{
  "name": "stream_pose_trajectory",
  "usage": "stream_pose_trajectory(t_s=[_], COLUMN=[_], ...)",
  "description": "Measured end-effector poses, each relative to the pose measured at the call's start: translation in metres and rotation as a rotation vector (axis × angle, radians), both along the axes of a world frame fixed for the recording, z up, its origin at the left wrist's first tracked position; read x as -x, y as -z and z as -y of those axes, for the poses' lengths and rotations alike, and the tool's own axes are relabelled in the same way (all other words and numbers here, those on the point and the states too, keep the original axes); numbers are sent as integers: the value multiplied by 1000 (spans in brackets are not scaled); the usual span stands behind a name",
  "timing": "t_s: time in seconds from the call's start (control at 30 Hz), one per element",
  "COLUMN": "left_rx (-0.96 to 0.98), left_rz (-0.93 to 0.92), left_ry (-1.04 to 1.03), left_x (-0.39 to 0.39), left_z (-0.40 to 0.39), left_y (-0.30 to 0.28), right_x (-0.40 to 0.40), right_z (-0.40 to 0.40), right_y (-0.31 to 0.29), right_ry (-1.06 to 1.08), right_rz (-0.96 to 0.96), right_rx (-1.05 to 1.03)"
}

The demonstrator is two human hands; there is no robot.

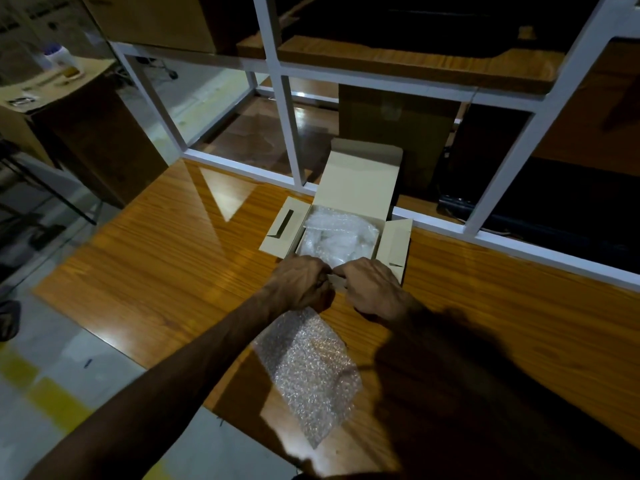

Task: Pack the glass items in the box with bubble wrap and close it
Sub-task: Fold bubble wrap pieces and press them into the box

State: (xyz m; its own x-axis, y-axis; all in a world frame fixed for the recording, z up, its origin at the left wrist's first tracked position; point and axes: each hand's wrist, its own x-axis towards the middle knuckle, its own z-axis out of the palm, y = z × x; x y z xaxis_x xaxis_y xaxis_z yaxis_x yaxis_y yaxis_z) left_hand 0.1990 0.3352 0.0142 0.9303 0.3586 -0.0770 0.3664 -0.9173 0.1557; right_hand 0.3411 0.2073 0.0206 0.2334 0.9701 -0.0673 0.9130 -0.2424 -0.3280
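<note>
Bubble wrap (337,237) hides the box's (353,188) contents; both hands cover its near edge.

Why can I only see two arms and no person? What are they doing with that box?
The camera sits on the person's head and looks down, so you see only their arms. On the shiny wooden table stands an open pale cardboard box with crinkly clear bubble wrap inside. The left hand and right hand meet at the box's near edge and seem to pinch a small pale piece between them; what it is I cannot tell. A loose sheet of bubble wrap lies nearer the person.
</note>
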Motion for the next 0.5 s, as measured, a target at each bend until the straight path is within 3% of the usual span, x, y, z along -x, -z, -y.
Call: stream_pose_trajectory(t_s=[0.13,0.23,0.4,0.5], left_rx=[-11,21,-53,-189], left_rz=[-73,-90,-36,-19], left_ry=[-32,-42,33,51], left_x=[-6,-7,1,7], left_z=[2,2,-3,-4], left_y=[1,-2,4,8], right_x=[-5,-5,9,6], right_z=[-1,6,23,23], right_y=[1,8,7,10], right_ry=[-56,-30,10,30], right_rz=[-30,-21,272,304], right_rx=[38,-70,-151,-122])
